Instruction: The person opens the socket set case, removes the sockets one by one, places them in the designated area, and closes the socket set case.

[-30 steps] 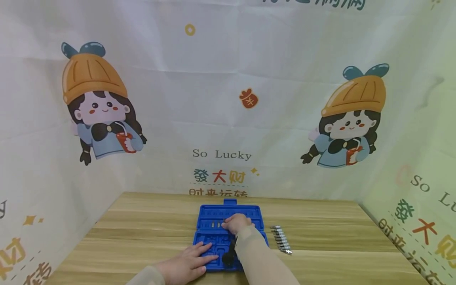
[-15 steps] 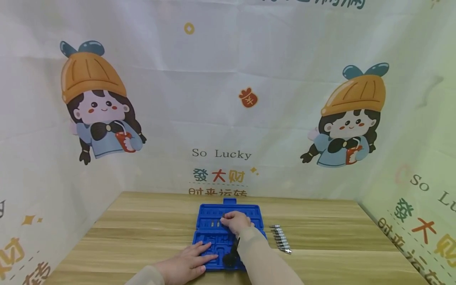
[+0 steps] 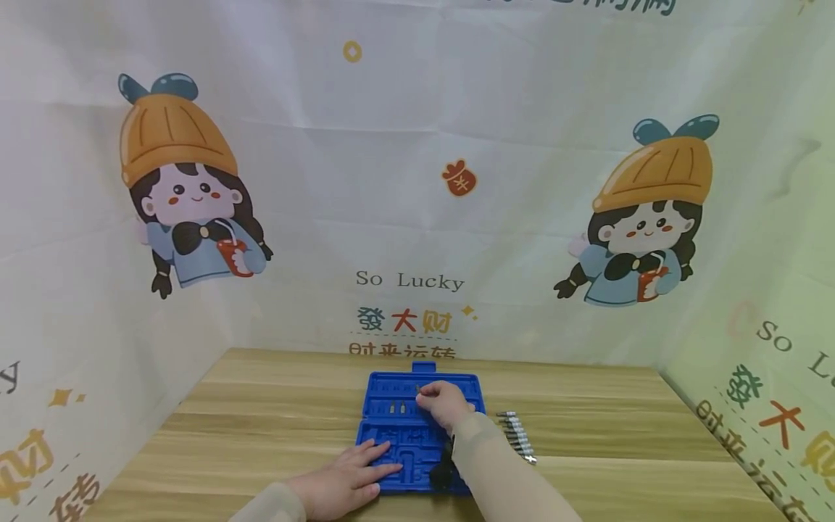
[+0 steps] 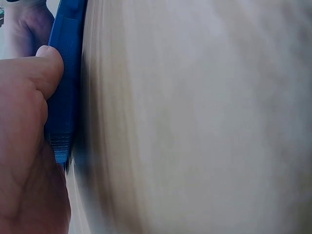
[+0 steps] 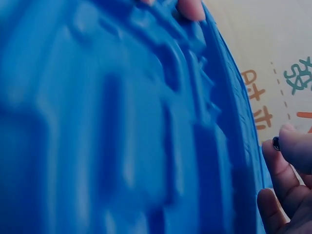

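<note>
A blue plastic tool case (image 3: 381, 471) lies unfolded on the wooden table, its moulded slots showing in the right wrist view. Over its far half, my right hand (image 3: 446, 404) pinches a small metal piece, probably a screwdriver bit (image 3: 418, 389), between thumb and index finger. In the right wrist view only a dark round end of that bit (image 5: 276, 143) shows. Two brass-coloured bits (image 3: 397, 408) sit in the far half, left of this hand. My left hand (image 3: 346, 478) rests with spread fingers on the near left part of the case; its thumb (image 4: 48, 68) lies along the edge.
To the right of the case, several silver sockets or bits (image 3: 517, 435) lie in a row on the wooden table (image 3: 607, 428), partly behind the right sleeve. A printed cloth (image 3: 417, 145) hangs behind the table and along its sides.
My right hand has shifted slightly right and up over the far half, still pinching the small piece. The left hand stays on the case. The whole head view has shifted a little.
</note>
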Demonstrator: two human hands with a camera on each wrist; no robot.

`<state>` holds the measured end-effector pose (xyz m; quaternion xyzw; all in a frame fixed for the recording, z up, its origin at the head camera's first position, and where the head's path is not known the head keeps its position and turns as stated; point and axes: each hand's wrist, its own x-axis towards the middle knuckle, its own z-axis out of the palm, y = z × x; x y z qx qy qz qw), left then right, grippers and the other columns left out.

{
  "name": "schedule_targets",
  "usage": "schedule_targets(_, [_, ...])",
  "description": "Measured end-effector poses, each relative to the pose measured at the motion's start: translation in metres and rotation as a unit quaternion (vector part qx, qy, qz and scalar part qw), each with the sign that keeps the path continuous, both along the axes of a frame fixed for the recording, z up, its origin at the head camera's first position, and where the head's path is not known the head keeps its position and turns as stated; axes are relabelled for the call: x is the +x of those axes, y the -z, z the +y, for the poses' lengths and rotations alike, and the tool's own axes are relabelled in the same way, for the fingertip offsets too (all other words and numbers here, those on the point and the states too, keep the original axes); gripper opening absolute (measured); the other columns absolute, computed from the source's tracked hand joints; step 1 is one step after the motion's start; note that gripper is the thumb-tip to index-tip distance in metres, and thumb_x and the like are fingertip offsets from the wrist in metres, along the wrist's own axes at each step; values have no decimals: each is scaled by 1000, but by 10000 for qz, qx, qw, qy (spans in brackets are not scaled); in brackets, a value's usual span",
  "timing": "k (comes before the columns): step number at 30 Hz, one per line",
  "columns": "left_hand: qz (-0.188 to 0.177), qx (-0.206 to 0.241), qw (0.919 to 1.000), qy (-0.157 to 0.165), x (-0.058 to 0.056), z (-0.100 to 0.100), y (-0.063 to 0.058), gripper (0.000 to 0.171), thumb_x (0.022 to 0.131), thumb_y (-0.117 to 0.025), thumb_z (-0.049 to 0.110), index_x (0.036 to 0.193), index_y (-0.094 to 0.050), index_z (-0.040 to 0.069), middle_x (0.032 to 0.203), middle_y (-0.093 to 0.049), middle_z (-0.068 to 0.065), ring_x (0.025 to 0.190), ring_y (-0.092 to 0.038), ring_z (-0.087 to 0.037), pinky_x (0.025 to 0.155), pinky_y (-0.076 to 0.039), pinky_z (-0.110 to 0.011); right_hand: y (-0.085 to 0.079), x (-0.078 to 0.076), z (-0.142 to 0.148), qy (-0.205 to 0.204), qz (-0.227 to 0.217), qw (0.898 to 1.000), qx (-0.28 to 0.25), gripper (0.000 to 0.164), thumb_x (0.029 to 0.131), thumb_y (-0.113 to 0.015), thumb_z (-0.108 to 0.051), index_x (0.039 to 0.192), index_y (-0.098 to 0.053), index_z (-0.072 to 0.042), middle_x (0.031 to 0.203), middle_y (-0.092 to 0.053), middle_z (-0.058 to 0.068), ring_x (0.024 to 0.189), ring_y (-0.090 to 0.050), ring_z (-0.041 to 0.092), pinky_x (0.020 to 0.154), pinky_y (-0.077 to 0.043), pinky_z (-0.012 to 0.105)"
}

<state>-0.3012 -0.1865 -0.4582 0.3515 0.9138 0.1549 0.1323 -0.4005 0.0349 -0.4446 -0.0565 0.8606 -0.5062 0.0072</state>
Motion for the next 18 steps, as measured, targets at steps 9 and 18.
schedule_targets(9, [70,43,9999,-72,-1,0,1,46,103,-35,45,148,-36,37,158,-24,-5,144,-16,-36,108,-21,-62,-20,6,28,-669,279,9967,353,11,90,-69,-15,98,-69,-8,92,-66,1,88,-61,20,92,-41,53])
schedule_targets(18, [37,8,9999,-119,1,1,1,46,103,-35,46,148,-36,37,159,-23,-4,145,-15,-35,109,-21,-62,-21,12,67,-789,776,9878,1100,4,88,-71,-15,89,-69,-12,89,-63,-2,81,-56,15,69,-47,34])
